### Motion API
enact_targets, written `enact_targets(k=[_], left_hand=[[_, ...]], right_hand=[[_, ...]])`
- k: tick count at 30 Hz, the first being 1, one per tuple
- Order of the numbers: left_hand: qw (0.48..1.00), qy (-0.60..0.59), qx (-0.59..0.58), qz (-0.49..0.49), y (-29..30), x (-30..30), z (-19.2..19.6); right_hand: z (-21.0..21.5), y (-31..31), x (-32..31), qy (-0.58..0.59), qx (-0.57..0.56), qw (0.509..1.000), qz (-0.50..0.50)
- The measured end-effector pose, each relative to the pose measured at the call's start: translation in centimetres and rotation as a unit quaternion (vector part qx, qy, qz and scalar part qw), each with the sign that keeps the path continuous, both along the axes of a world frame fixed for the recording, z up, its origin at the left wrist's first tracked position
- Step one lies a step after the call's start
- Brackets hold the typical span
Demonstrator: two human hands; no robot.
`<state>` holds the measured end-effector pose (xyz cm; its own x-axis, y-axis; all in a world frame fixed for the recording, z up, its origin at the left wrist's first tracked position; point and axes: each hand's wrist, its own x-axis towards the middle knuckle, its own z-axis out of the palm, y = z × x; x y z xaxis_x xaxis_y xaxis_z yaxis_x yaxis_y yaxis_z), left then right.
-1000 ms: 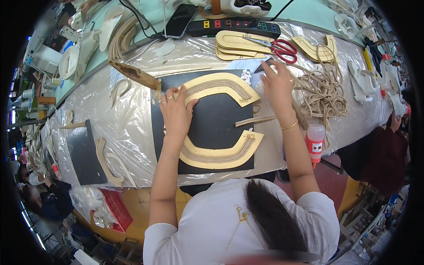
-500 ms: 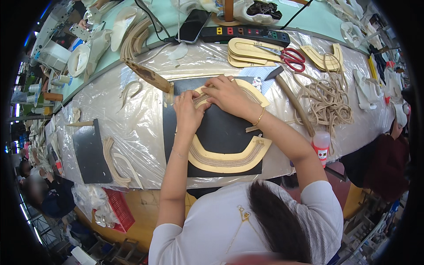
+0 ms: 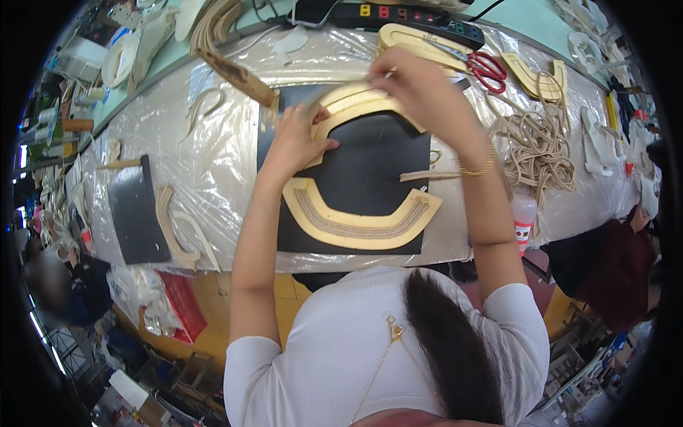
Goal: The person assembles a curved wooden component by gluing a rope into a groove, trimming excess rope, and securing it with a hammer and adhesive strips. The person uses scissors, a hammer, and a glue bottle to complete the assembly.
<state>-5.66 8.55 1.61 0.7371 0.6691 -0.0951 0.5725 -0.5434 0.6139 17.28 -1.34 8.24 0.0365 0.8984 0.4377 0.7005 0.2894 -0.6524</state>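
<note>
Bent over a beige plastic-wrapped counter [image 3: 220, 206], working on a flat black rectangular board [image 3: 363, 167].
At the far cream U-shaped template [image 3: 359, 105], probably laying or lifting a blurred beige strip [image 3: 327, 95], seemingly pinched in the right hand [image 3: 427, 92]; with the left hand [image 3: 290, 142] loosely curved at the template's left end, hold impossible to tell. Needed next, perhaps: even tension. At near left, a red plastic crate [image 3: 186, 309] of white pieces [image 3: 158, 313]; at right, a clear plastic bottle [image 3: 524, 213] of apparently red liquid [image 3: 522, 246].

A workshop; plastic-covered bench [image 3: 231, 160], curved yellow forms [image 3: 359, 221], red-handled scissors [image 3: 487, 71], tangled cord [image 3: 535, 153]; co-workers [image 3: 608, 267] alongside
</note>
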Motion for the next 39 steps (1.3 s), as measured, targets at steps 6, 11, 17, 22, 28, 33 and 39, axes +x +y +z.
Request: enact_targets(k=[6, 11, 17, 22, 28, 33, 39], left_hand=[[0.993, 0.012, 0.121, -0.001, -0.9, -1.6, -0.5], [0.983, 0.024, 0.173, 0.060, -1.7, -1.8, -0.6], [0.897, -0.353, -0.265, -0.010, -6.5, 0.5, 3.8], [0.831, -0.304, -0.464, 0.030, -10.5, 1.2, 6.2], [0.662, -0.299, -0.687, -0.035, -5.5, -5.4, 4.4], [0.597, -0.514, -0.614, -0.044, -4.9, -10.8, 1.4], [0.804, -0.362, -0.326, 0.341, -5.3, -11.2, 0.3]], right_hand=[[5.2, -5.8, 6.4, 0.342, 0.210, 0.915, -0.044], [8.0, -9.3, 7.8, 0.400, 0.239, 0.883, -0.052], [5.6, -6.7, -0.6, 0.422, 0.057, 0.905, 0.003], [3.6, -4.0, -5.1, 0.425, -0.060, 0.903, 0.023], [0.4, -4.4, -4.0, 0.416, -0.078, 0.906, -0.024], [-1.6, -5.7, -6.0, 0.555, -0.139, 0.818, -0.059], [-2.7, -8.2, -7.1, 0.130, -0.488, 0.859, 0.083]])
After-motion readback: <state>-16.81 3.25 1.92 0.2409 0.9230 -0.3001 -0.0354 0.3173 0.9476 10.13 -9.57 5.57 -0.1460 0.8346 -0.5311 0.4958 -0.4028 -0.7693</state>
